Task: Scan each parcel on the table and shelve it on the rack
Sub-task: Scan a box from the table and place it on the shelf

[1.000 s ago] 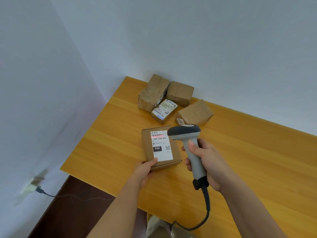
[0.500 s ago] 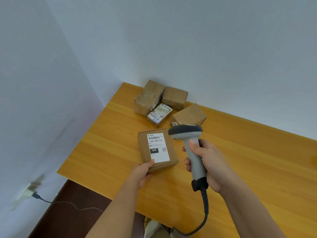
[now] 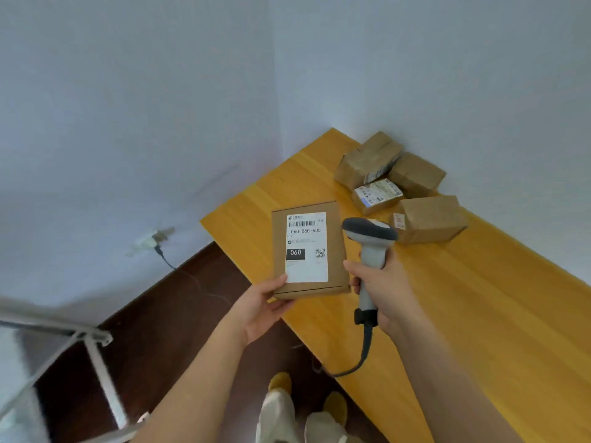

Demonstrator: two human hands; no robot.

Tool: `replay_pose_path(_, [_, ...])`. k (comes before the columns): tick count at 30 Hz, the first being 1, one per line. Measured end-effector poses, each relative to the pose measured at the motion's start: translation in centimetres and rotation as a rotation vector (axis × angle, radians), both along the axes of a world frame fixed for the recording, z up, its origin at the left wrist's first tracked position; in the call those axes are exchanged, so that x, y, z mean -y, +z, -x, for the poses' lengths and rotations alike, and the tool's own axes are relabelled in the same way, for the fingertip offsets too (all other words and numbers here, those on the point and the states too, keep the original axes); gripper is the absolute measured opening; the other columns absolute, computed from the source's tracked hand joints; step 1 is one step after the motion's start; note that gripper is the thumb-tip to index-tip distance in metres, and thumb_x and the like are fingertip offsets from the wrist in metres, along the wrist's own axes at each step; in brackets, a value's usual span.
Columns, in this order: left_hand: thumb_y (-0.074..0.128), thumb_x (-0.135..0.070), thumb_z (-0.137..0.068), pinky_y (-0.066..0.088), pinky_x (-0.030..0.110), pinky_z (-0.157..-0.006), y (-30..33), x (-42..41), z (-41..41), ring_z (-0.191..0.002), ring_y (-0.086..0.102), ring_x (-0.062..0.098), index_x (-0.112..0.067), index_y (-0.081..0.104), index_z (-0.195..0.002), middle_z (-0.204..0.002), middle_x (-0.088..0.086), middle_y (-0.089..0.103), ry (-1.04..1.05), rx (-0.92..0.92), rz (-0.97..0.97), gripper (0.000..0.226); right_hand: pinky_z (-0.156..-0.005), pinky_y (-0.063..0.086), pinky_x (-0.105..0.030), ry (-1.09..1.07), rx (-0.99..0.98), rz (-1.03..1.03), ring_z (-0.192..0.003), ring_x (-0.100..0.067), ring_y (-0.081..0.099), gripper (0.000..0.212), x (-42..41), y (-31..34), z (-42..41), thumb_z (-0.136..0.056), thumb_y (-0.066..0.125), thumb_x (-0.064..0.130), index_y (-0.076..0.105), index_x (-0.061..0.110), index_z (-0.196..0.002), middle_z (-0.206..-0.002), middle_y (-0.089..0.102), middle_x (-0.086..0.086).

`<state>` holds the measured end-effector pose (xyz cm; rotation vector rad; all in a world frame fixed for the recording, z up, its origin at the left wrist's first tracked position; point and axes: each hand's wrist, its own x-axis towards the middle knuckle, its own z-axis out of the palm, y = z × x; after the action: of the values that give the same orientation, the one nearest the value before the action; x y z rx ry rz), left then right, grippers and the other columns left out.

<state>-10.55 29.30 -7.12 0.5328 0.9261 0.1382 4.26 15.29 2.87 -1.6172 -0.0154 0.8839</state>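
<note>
While pale walls (image 3: pixel 160 107) are meeting in a corner behind it, the yellow wooden table (image 3: pixel 479 314) is filling the right half of the view, running from that corner down toward the lower right, and dark brown flooring (image 3: pixel 153 330) is showing to its left. At the lower left a blurred white metal frame (image 3: pixel 96 350) is standing on the floor; whether it is the rack cannot be told. Four brown cardboard parcels (image 3: pixel 428 219) are lying bunched at the far corner of the table, touching or just beside one another, two of them showing printed labels. Nearer the person, a flat brown parcel (image 3: pixel 335 238) is being held over the table's left edge, tilted with its top face toward the camera, and its white label (image 3: pixel 307 247) is reading 060-06B-A05 with a barcode above and a black 060 block below. The left hand (image 3: pixel 259 305) is gripping this parcel at its near left corner, thumb lying on the label's lower edge and fingers curling underneath. Just beside the parcel on the right, the right hand (image 3: pixel 380 292) is wrapping its fingers round the grey handle of a barcode scanner (image 3: pixel 371 238), whose dark head is pointing left, close to the parcel's right edge. A dark cable (image 3: pixel 364 353) is trailing from the handle's base down over the table edge. On the left wall a white socket (image 3: pixel 153 238) is carrying a plugged lead. Yellow shoes (image 3: pixel 279 382) are showing at the bottom.
</note>
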Motion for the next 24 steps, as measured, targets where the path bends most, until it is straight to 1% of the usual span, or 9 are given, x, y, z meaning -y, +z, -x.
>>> replay_pose_path(3, [0.074, -0.017, -0.082, 0.051, 0.036, -0.1, 1.3, 0.4, 6.8, -0.126, 0.057, 0.033, -0.005, 0.051, -0.138, -0.134, 0.017, 0.061, 0.036, 0.07, 0.002, 0.062, -0.059, 0.051, -0.027, 0.098, -0.003, -0.063, -0.059, -0.013, 0.054, 0.04, -1.7, 0.1, 5.0, -0.086, 0.071, 0.001, 0.051, 0.015, -0.118, -0.086, 0.062, -0.004])
replay_pose_path(6, [0.084, -0.021, -0.07, 0.054, 0.035, -0.096, 2.6, 0.8, 13.4, -0.123, 0.058, 0.034, -0.006, 0.049, -0.141, -0.133, 0.019, 0.061, 0.099, 0.114, -0.043, 0.08, -0.058, 0.05, -0.027, 0.227, 0.038, -0.113, -0.056, -0.012, 0.053, 0.035, -2.6, 1.4, 10.4, -0.087, 0.069, -0.001, 0.052, 0.018, -0.111, -0.084, 0.063, -0.004])
replay_pose_path(8, [0.093, -0.023, -0.059, 0.053, 0.037, -0.099, 3.4, 1.3, 18.2, -0.126, 0.057, 0.035, -0.007, 0.047, -0.142, -0.135, 0.019, 0.059, 0.15, 0.157, -0.062, 0.097, -0.06, 0.048, -0.03, 0.302, 0.052, -0.153, -0.054, -0.011, 0.052, 0.035, -2.8, 2.3, 14.3, -0.087, 0.067, -0.003, 0.053, 0.023, -0.106, -0.084, 0.065, -0.001])
replay_pose_path(10, [0.095, -0.023, -0.056, 0.048, 0.039, -0.104, 4.3, 2.1, 23.1, -0.129, 0.053, 0.035, -0.008, 0.043, -0.145, -0.138, 0.019, 0.057, 0.214, 0.204, -0.091, 0.104, -0.06, 0.047, -0.032, 0.359, 0.069, -0.175, -0.052, -0.009, 0.052, 0.035, -2.7, 3.0, 18.6, -0.087, 0.067, -0.002, 0.053, 0.026, -0.105, -0.089, 0.068, 0.001])
replay_pose_path(13, [0.095, -0.021, -0.056, 0.047, 0.044, -0.105, 5.2, 4.3, 31.8, -0.123, 0.058, 0.034, -0.011, 0.046, -0.143, -0.135, 0.017, 0.059, 0.354, 0.269, -0.125, 0.1, -0.057, 0.047, -0.03, 0.434, 0.083, -0.226, -0.052, -0.009, 0.052, 0.03, -2.1, 3.9, 26.7, -0.089, 0.064, -0.002, 0.055, 0.022, -0.104, -0.094, 0.07, -0.002])
replay_pose_path(18, [0.094, -0.015, -0.056, 0.05, 0.058, -0.094, 6.8, 10.1, 50.9, -0.113, 0.062, 0.04, -0.019, 0.052, -0.13, -0.126, 0.015, 0.062, 0.661, 0.268, -0.175, 0.085, -0.056, 0.048, -0.026, 0.613, 0.029, -0.282, -0.054, -0.009, 0.053, 0.029, -0.4, 4.6, 44.7, -0.089, 0.065, 0.0, 0.056, 0.022, -0.107, -0.098, 0.075, 0.001])
replay_pose_path(20, [0.093, -0.014, -0.058, 0.05, 0.058, -0.092, 8.0, 12.9, 59.4, -0.114, 0.061, 0.042, -0.021, 0.051, -0.129, -0.132, 0.015, 0.059, 0.794, 0.262, -0.225, 0.083, -0.055, 0.049, -0.024, 0.737, -0.018, -0.309, -0.055, -0.009, 0.053, 0.031, 0.2, 5.3, 52.3, -0.09, 0.066, 0.001, 0.056, 0.02, -0.111, -0.1, 0.075, 0.002])
replay_pose_path(22, [0.093, -0.016, -0.058, 0.05, 0.058, -0.093, 9.5, 15.8, 67.3, -0.116, 0.06, 0.042, -0.022, 0.05, -0.13, -0.14, 0.016, 0.053, 0.926, 0.224, -0.281, 0.084, -0.056, 0.048, -0.026, 0.85, -0.048, -0.344, -0.055, -0.01, 0.052, 0.03, 0.7, 6.2, 59.5, -0.089, 0.066, 0.001, 0.058, 0.019, -0.112, -0.101, 0.074, -0.002])
replay_pose_path(24, [0.093, -0.018, -0.056, 0.051, 0.056, -0.093, 10.8, 18.7, 74.0, -0.116, 0.06, 0.042, -0.018, 0.05, -0.135, -0.142, 0.017, 0.052, 1.063, 0.175, -0.316, 0.09, -0.059, 0.048, -0.028, 0.942, -0.046, -0.377, -0.054, -0.009, 0.051, 0.029, 1.4, 7.1, 66.1, -0.089, 0.068, 0.004, 0.058, 0.02, -0.111, -0.101, 0.073, -0.006])
